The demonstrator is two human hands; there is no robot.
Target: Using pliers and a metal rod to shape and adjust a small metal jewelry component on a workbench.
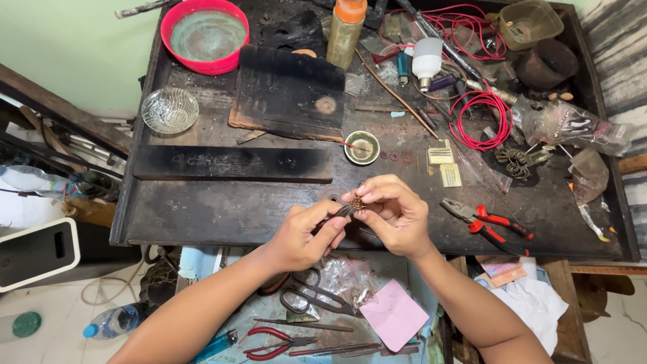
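Fingers [369, 195] around coppery filigree disc [356, 202]

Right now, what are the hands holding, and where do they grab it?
The right hand pinches a small round coppery ornament at its edge. The left hand holds slim metal tweezers by the handle end, tips at the ornament.

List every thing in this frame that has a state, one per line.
small round ornament: pinched between both hands
left hand: shut on tweezers
right hand: fingers closed on ornament
red-handled pliers: lying, jaws shut
scissors: lying, closed
glass bowl: upright, empty
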